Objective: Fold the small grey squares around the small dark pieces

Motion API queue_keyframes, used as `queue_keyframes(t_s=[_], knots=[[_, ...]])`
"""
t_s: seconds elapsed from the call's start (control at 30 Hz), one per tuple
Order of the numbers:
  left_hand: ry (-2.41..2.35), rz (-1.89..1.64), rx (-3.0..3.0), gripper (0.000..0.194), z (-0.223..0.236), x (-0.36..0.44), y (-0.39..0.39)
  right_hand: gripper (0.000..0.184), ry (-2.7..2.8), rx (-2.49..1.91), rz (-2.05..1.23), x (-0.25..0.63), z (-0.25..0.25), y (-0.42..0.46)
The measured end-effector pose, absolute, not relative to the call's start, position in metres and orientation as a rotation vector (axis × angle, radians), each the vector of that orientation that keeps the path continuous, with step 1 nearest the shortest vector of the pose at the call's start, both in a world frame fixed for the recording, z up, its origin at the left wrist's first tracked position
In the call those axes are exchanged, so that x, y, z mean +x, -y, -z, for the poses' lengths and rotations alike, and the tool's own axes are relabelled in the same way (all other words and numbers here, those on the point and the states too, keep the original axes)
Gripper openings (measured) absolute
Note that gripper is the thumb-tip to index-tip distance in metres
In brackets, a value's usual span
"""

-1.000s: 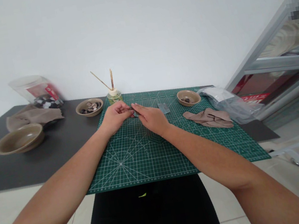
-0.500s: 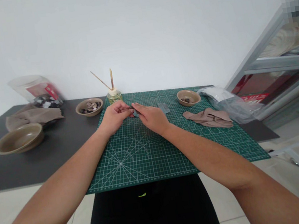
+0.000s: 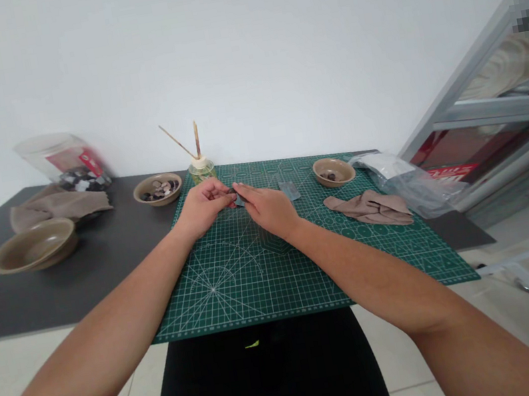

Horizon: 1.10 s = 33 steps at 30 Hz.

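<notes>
My left hand (image 3: 201, 210) is closed, with thumb and forefinger pinching a small dark piece (image 3: 231, 191), mostly hidden by the fingers. Right against it, my right hand (image 3: 271, 210) curls over the same spot, its fingertips pressed to the piece. A bit of something grey-blue (image 3: 239, 201) shows under the right fingers, too small to name. Both hands are held over the green cutting mat (image 3: 240, 296). Just beyond my right hand a flat, clear bluish piece of plastic (image 3: 289, 190) lies on the mat.
A small bowl of dark and pale pieces (image 3: 158, 191) stands left, near a reed bottle (image 3: 202, 170). At right are a bowl with few pieces (image 3: 334, 172), a brown cloth (image 3: 373, 209) and a plastic bag (image 3: 409, 184). Far left: a larger bowl (image 3: 34, 246), cloth (image 3: 57, 205), clear jar (image 3: 66, 163).
Both hands stay in the same place with almost the same grip; only a very slight shift of the fingers and of the view shows.
</notes>
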<state>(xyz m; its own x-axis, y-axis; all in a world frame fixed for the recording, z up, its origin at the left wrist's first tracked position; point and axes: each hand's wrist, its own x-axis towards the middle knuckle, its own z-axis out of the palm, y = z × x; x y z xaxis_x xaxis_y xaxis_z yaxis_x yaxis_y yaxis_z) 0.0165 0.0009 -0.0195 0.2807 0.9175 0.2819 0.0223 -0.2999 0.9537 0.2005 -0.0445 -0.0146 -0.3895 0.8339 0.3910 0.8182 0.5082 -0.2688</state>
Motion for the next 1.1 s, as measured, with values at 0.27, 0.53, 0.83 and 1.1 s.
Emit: queue_keyframes(t_s=[0.27, 0.53, 0.83, 1.1], knots=[[-0.886, -1.170, 1.598, 0.026, 0.018, 0.017, 0.000, 0.054, 2.284, -1.338, -0.051, 0.199, 0.012, 0.047], [-0.834, -1.209, 1.514, 0.028, 0.017, 0.018, 0.001, 0.053, 2.283, -1.387, -0.034, 0.200, 0.010, 0.048], [-0.797, -1.222, 1.446, 0.031, 0.016, 0.017, 0.000, 0.045, 2.088, -1.312, -0.108, 0.205, 0.020, 0.040], [-0.817, -1.117, 1.437, 0.035, 0.018, 0.017, 0.000, 0.037, 1.975, -1.178, -0.216, 0.206, 0.023, 0.038]])
